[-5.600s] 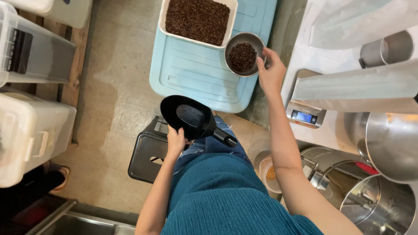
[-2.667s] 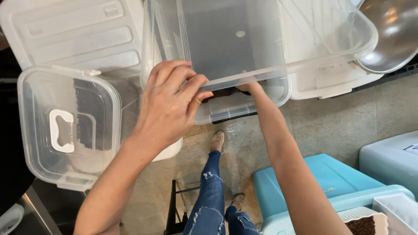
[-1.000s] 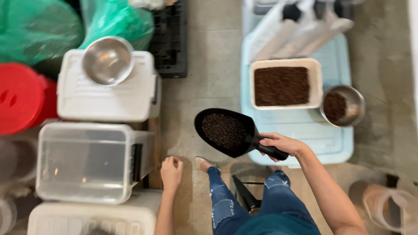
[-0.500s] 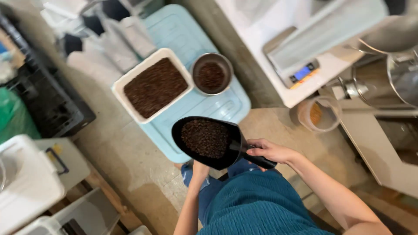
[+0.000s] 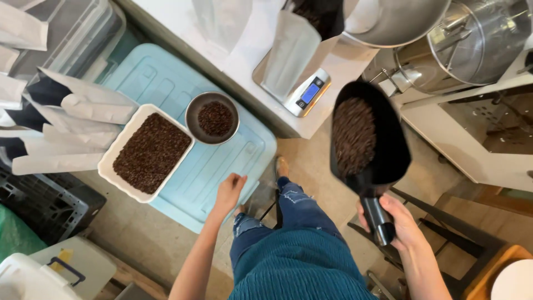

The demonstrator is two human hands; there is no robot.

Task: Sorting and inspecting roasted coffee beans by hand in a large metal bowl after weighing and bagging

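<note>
A small coffee-roasting and packing workroom is shown. Beyond the right hand, a black scoop heaped with roasted beans is held near steel drums and a digital scale carrying a pouch. Ahead of the left hand, a white tray and metal bowl of beans are set on a blue bin lid, with empty pouches stacked alongside.

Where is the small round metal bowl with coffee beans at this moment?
In the head view, upper left of centre, the metal bowl stands on the light blue bin lid, beside the white tray of beans and left of the digital scale.
</note>
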